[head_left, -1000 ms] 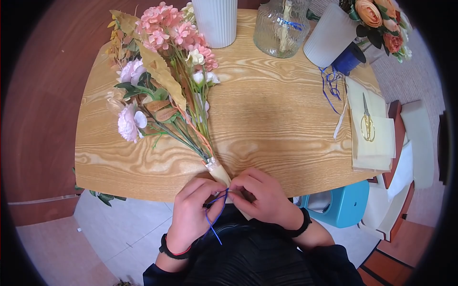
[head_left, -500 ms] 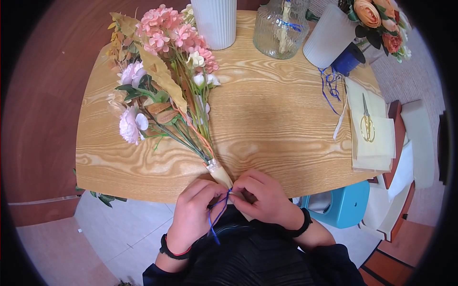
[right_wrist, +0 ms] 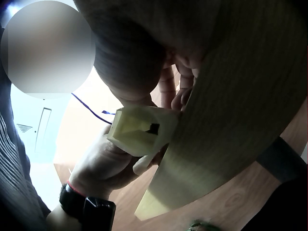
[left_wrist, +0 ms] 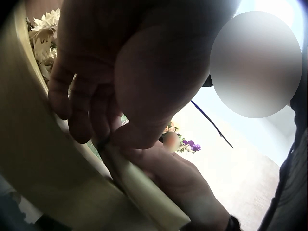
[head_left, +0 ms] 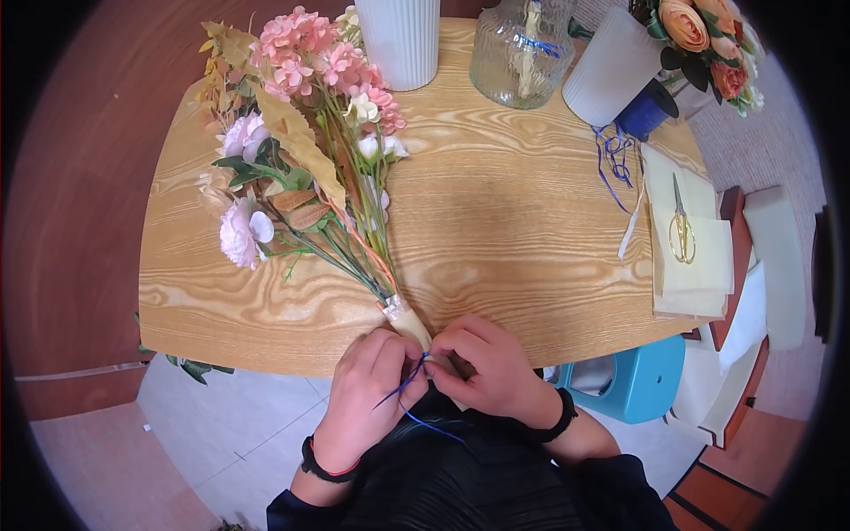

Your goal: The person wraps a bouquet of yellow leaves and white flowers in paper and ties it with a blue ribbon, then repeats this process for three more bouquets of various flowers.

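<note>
A bouquet of artificial flowers (head_left: 301,146) lies across the table's left half, its stem ends in a cream paper wrap (head_left: 407,324) at the front edge. Thin blue ribbon (head_left: 429,426) is tied round this wrap, with two loose tails. My left hand (head_left: 367,380) pinches the ribbon at the knot from the left. From the right, the thumb and finger of my right hand (head_left: 487,367) pinch at the same spot; the fingertips of both hands nearly meet. The wrap's open lower end (right_wrist: 137,130) shows in the right wrist view, with a ribbon tail behind it.
White ribbed vases (head_left: 400,44) and a clear glass vase (head_left: 522,57) stand at the back. A blue ribbon spool (head_left: 646,111) lies before the tilted right vase. Gold-handled scissors (head_left: 682,232) rest on cream paper sheets (head_left: 699,283) at right. A teal stool (head_left: 651,380) stands below.
My left hand has shifted slightly at the knot, its fingers now closer over it. The ribbon tails swung: one now trails to the right across the dark clothing. My right hand has barely moved.
</note>
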{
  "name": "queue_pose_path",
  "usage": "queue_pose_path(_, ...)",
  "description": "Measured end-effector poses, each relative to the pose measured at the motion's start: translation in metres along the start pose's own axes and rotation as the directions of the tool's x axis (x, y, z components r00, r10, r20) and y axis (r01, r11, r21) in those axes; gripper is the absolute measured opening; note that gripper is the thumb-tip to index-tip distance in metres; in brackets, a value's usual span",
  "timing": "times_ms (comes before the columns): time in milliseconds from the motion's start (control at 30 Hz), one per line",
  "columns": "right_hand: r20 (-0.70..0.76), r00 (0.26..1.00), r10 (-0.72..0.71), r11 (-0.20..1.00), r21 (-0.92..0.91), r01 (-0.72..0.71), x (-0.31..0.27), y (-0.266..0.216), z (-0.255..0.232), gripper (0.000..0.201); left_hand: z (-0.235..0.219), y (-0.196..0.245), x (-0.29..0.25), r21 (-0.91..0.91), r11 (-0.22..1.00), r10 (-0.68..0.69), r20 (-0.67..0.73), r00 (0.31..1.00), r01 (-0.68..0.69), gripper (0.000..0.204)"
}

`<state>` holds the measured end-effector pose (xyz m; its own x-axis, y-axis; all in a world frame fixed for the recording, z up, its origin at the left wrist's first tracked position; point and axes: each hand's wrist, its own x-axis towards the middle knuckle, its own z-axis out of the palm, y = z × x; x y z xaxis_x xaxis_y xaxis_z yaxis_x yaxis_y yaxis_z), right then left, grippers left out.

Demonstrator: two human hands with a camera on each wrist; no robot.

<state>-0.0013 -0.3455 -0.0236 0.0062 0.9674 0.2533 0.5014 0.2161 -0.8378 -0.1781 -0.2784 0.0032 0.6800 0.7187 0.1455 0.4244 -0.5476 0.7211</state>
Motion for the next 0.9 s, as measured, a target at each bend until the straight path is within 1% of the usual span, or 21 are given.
queue_pose_path(67, -0.002, 1.0, 0.004, 1.0, -0.001, -0.004, 0.0, 0.0, 0.001, 0.023, 0.0, -0.001, 0.0, 0.015, 1.0, 0.014, 0.004, 1.0, -0.014, 0.018)
queue_pose_path(167, -0.017, 1.0, -0.001, 1.0, -0.004, 0.001, 0.0, 0.0, 0.001, 0.023, -0.002, -0.001, 0.001, 0.063, 0.997, 0.057, -0.032, 0.998, -0.054, 0.018)
queue_pose_path(267, -0.055, 0.998, -0.018, 1.0, 0.001, 0.018, 0.001, -0.001, 0.002, 0.021, -0.003, 0.0, 0.0, 0.122, 0.992, 0.017, -0.047, 0.999, -0.011, 0.018)
queue_pose_path(367, -0.062, 0.997, -0.04, 0.999, -0.02, 0.039, 0.0, 0.001, 0.003, 0.021, -0.005, -0.004, -0.003, 0.131, 0.991, 0.0, -0.057, 0.998, 0.008, 0.018)
queue_pose_path(467, -0.044, 0.999, -0.024, 1.0, 0.002, 0.024, -0.001, 0.002, 0.002, 0.021, -0.005, -0.009, -0.008, 0.165, 0.975, -0.132, -0.128, 0.983, 0.152, 0.018)
queue_pose_path(500, -0.037, 0.999, 0.002, 1.0, 0.015, -0.002, -0.001, 0.001, 0.002, 0.021, -0.006, -0.009, -0.009, 0.158, 0.977, -0.122, -0.14, 0.983, 0.144, 0.019)
queue_pose_path(567, -0.02, 0.998, 0.054, 0.998, 0.041, -0.053, -0.002, -0.001, 0.002, 0.022, -0.008, -0.001, -0.007, 0.048, 0.99, -0.13, -0.105, 0.986, 0.136, 0.02)
queue_pose_path(600, -0.022, 0.999, 0.049, 0.998, 0.041, -0.048, -0.002, -0.001, 0.002, 0.023, -0.009, 0.002, -0.006, -0.006, 0.991, -0.134, -0.088, 0.987, 0.134, 0.02)
queue_pose_path(700, -0.028, 0.999, 0.018, 0.999, 0.027, -0.017, -0.001, -0.001, 0.002, 0.026, -0.006, 0.001, -0.006, 0.016, 0.998, -0.065, -0.063, 0.996, 0.066, 0.02)
queue_pose_path(767, -0.033, 0.999, -0.027, 1.0, -0.002, 0.027, 0.0, 0.0, 0.001, 0.029, -0.001, -0.002, -0.007, -0.006, 1.0, -0.028, -0.089, 0.996, 0.027, 0.019)
queue_pose_path(900, -0.018, 1.0, -0.023, 1.0, 0.0, 0.023, -0.001, 0.001, 0.001, 0.03, 0.002, -0.005, -0.007, -0.041, 0.999, 0.017, -0.096, 0.995, -0.021, 0.017)
